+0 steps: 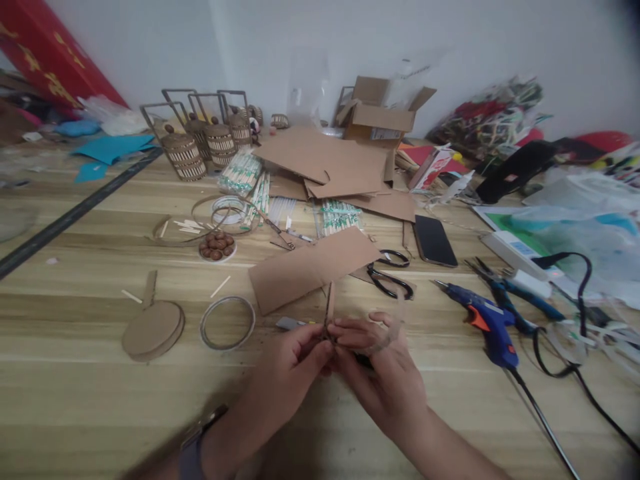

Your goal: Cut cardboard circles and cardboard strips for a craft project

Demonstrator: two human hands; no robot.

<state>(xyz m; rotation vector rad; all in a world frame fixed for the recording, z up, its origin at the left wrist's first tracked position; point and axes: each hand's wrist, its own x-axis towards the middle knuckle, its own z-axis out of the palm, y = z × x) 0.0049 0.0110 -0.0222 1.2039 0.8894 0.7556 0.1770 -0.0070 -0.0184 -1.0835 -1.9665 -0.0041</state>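
My left hand (299, 363) and my right hand (383, 367) meet in front of me, fingers pinched on a narrow cardboard strip (330, 303) that sticks up between them. Their fingers cover its lower end. A translucent strip (399, 320) rises by my right hand; whether it is held is unclear. Just beyond lies a flat cardboard rectangle (313, 267), with black-handled scissors (393, 283) at its right. A grey cutter (290, 324) is partly hidden near my left fingers. Left of my hands are a tape ring (227, 323) and cardboard discs (153, 330) with a strip (150, 288) beside them.
A blue glue gun (487, 317) and pliers (515, 293) lie at the right, near a phone (435, 240). Brown balls (217, 245) fill a small dish. Behind are small lidded baskets (184, 157) with handles, stick bundles (243, 172), cardboard sheets (345, 170) and an open box (380, 120).
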